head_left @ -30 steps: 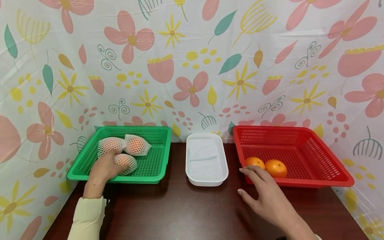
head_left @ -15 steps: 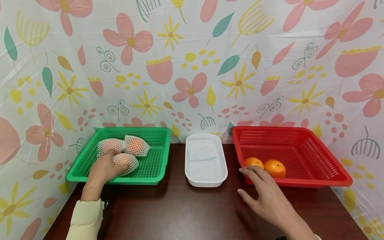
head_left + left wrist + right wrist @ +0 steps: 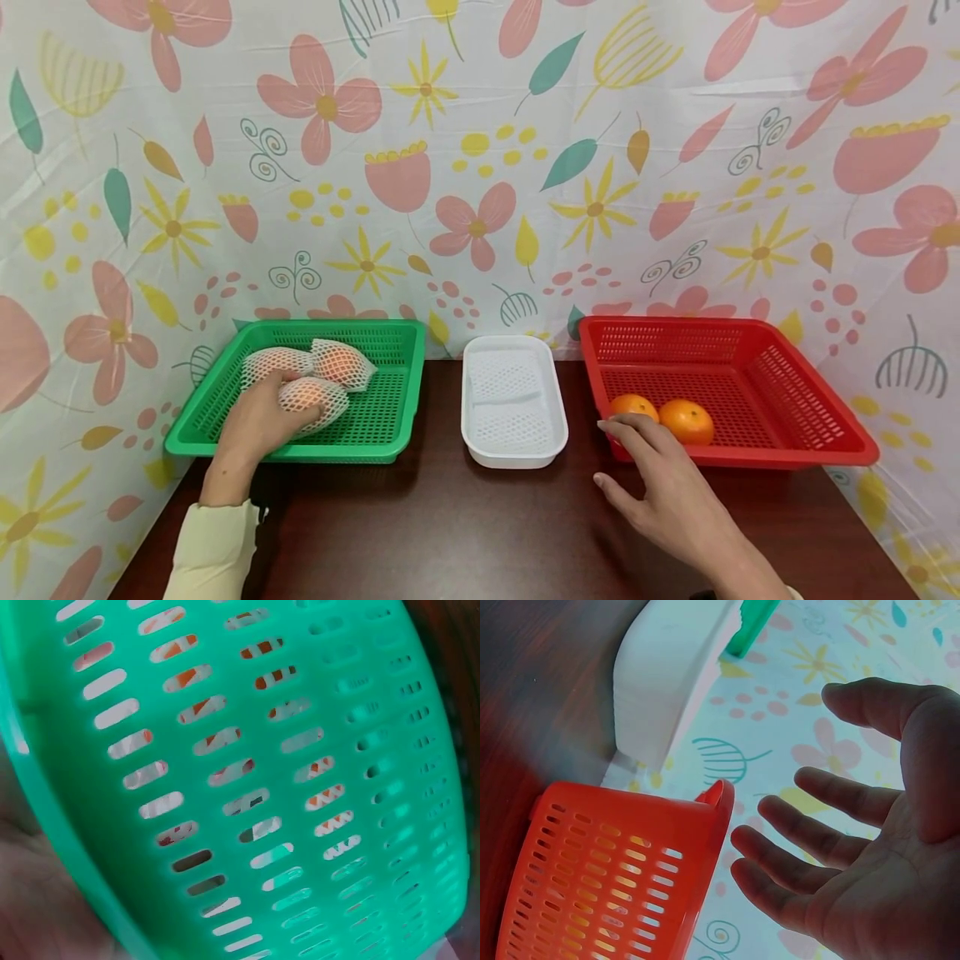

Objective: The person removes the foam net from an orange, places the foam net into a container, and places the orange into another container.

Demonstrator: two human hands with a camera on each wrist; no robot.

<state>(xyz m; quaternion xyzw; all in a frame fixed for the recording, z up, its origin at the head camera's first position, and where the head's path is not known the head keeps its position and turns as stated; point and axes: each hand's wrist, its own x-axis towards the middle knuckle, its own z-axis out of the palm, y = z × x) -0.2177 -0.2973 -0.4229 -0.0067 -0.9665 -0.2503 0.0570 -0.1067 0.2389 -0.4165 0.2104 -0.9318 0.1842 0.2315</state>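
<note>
In the head view, my left hand (image 3: 258,417) reaches into the green basket (image 3: 408,417) and grips the front fruit (image 3: 311,404), pinkish orange in a white foam net. Its thumb lies along the near side; the other fingertips are partly hidden behind the fruit. Two more net-wrapped fruits, one at the back left (image 3: 273,363) and one at the back right (image 3: 341,364), lie beside it. Over the near left corner of the red basket (image 3: 825,417) hovers my right hand (image 3: 667,492), fingers spread and holding nothing, near two oranges, the left one (image 3: 633,406) and the right one (image 3: 687,422).
Between the baskets stands a white tray (image 3: 514,457) with a white foam net liner (image 3: 506,375). All three containers sit on a dark brown table (image 3: 450,533). A flower-patterned cloth (image 3: 480,125) hangs close behind them.
The front fruit under my left hand has shifted and turned slightly to the right, up toward the back fruits. My right hand has held its place. The view has drifted a little.
</note>
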